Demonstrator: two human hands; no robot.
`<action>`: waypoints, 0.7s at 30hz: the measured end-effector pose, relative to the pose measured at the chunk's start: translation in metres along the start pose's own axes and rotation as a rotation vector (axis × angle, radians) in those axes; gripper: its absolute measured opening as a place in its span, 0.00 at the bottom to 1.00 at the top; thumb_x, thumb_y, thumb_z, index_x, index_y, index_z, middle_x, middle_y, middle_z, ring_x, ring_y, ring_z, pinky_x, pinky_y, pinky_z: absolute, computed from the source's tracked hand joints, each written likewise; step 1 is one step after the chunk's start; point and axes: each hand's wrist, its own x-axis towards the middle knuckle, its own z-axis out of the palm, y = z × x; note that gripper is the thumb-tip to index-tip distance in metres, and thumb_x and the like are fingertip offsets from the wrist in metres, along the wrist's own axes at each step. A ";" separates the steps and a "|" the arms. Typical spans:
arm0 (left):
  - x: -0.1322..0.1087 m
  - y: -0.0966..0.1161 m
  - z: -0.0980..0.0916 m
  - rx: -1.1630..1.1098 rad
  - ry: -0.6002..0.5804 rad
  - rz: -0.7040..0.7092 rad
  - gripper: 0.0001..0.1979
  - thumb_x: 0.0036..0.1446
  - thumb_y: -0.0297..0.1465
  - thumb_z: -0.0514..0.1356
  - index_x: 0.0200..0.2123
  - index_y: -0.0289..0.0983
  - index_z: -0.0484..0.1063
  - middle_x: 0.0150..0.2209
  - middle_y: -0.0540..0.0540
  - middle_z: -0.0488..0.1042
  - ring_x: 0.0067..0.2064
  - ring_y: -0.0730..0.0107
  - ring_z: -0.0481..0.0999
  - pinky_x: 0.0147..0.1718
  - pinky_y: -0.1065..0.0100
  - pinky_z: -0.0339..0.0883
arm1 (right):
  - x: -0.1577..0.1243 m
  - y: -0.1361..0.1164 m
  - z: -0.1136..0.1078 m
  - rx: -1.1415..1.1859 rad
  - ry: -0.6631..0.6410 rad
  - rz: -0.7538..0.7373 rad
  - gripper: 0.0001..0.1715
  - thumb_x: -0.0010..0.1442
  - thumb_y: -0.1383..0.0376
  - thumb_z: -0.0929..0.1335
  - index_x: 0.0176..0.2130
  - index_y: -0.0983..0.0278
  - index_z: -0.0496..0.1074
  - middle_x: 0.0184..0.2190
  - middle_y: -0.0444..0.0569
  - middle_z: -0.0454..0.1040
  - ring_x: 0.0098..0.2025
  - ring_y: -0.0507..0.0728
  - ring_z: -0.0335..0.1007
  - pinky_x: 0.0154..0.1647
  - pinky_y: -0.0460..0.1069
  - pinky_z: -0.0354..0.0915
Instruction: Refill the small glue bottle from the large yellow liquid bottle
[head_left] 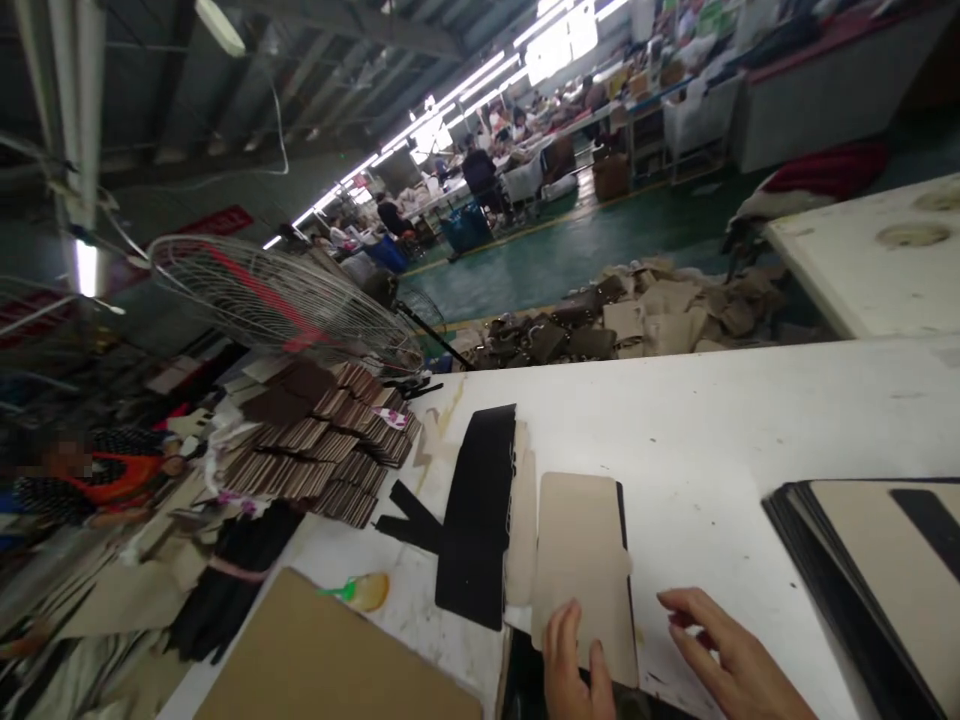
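A tan cut piece of board or leather lies on the white table, over a black piece whose edge shows on its right. My left hand rests flat on the tan piece's near edge, fingers stretched out. Just right of that piece my right hand touches the table surface with spread fingers and holds nothing. A long black strip lies to the left of the tan piece.
A stack of black and tan sheets sits at the right. Piles of brown cut pieces and a wire fan guard stand at the left. A cardboard sheet lies near left. People work at benches far behind.
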 end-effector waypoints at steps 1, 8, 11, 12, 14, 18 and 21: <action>0.002 -0.005 -0.003 0.035 -0.032 0.002 0.22 0.61 0.28 0.50 0.55 0.34 0.73 0.56 0.35 0.75 0.59 0.57 0.73 0.59 0.55 0.70 | 0.006 0.002 0.010 0.014 -0.008 0.049 0.26 0.63 0.49 0.62 0.52 0.61 0.72 0.47 0.53 0.79 0.49 0.60 0.76 0.49 0.52 0.72; -0.001 -0.021 -0.008 0.123 -0.253 0.027 0.28 0.52 0.24 0.58 0.59 0.40 0.72 0.68 0.41 0.63 0.70 0.48 0.57 0.68 0.45 0.54 | 0.043 0.029 0.070 -0.018 0.214 0.199 0.35 0.53 0.53 0.63 0.57 0.66 0.65 0.57 0.62 0.72 0.55 0.63 0.73 0.54 0.54 0.70; 0.003 -0.026 -0.009 0.042 -0.347 -0.026 0.26 0.52 0.26 0.60 0.56 0.45 0.74 0.68 0.47 0.64 0.69 0.47 0.59 0.69 0.43 0.53 | 0.052 0.029 0.087 -0.062 0.276 0.238 0.38 0.51 0.53 0.63 0.58 0.68 0.63 0.57 0.65 0.70 0.54 0.64 0.73 0.55 0.55 0.69; 0.005 -0.028 -0.010 0.023 -0.376 -0.035 0.26 0.52 0.27 0.60 0.55 0.46 0.75 0.67 0.49 0.64 0.69 0.47 0.60 0.68 0.43 0.54 | 0.056 0.028 0.091 -0.074 0.281 0.249 0.39 0.51 0.52 0.63 0.57 0.69 0.63 0.56 0.66 0.70 0.53 0.65 0.73 0.56 0.56 0.68; 0.009 -0.031 -0.011 -0.005 -0.415 -0.030 0.25 0.51 0.27 0.60 0.54 0.45 0.76 0.67 0.48 0.65 0.68 0.46 0.61 0.68 0.43 0.56 | 0.063 0.023 0.094 -0.095 0.292 0.289 0.38 0.50 0.51 0.63 0.55 0.71 0.65 0.53 0.68 0.72 0.52 0.67 0.73 0.56 0.58 0.67; 0.013 -0.039 -0.009 -0.039 -0.453 -0.004 0.26 0.48 0.29 0.62 0.53 0.43 0.76 0.67 0.45 0.64 0.68 0.45 0.62 0.67 0.45 0.58 | 0.077 0.013 0.083 -0.099 0.291 0.417 0.39 0.50 0.47 0.65 0.51 0.73 0.67 0.47 0.71 0.77 0.46 0.72 0.77 0.49 0.62 0.70; 0.010 -0.055 0.001 -0.013 -0.459 0.013 0.28 0.46 0.29 0.65 0.53 0.43 0.76 0.67 0.44 0.64 0.68 0.43 0.63 0.66 0.46 0.61 | 0.082 0.002 0.079 -0.039 0.210 0.441 0.32 0.50 0.45 0.66 0.44 0.67 0.72 0.39 0.63 0.81 0.41 0.71 0.79 0.45 0.61 0.72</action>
